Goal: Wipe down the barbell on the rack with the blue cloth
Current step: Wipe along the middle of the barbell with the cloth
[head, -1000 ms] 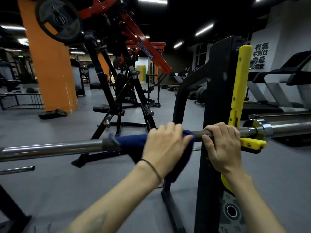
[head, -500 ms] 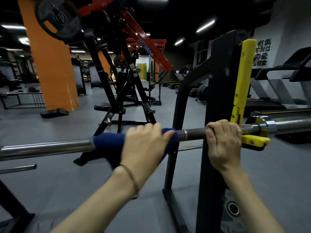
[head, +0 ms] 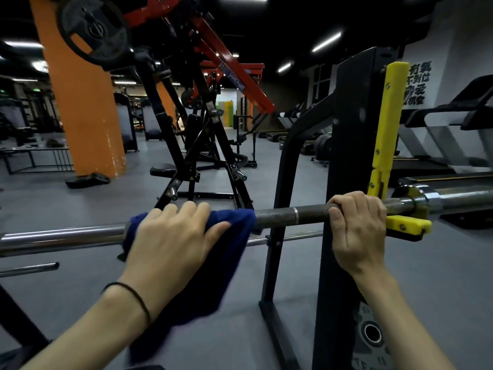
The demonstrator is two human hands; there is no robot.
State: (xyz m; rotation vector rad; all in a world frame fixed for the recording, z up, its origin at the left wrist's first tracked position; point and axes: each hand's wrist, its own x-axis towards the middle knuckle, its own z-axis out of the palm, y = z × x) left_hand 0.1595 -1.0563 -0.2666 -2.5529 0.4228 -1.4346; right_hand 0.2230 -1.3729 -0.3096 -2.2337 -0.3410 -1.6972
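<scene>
Across the middle of my view the barbell (head: 290,215) runs level, its right part resting in the yellow hook (head: 408,226) of the black rack upright (head: 344,161), with the chrome collar (head: 426,198) and sleeve just past it. My left hand (head: 173,236) lies over the bar left of the upright, fingers curled over the top and thumb stretched out to the right, gripping the blue cloth (head: 229,252) that is wrapped round the shaft; the rest of the cloth hangs loose below the bar, under my wrist. A thin dark band (head: 133,295) circles that wrist. My right hand (head: 357,225) grips the bare, dark knurled stretch of the bar directly, fingers folded over the top and thumb beneath, just beside the yellow hook and in front of the upright. Between my two hands a short length of knurled shaft shows, marked by a pale ring. Left of the cloth the bar is smooth and shiny, and a second thinner bar (head: 29,268) lies lower at the left edge. Behind stand an orange pillar (head: 80,108), a black and red plate-loaded machine (head: 202,124) and treadmills (head: 453,134) on the grey floor (head: 440,276).
</scene>
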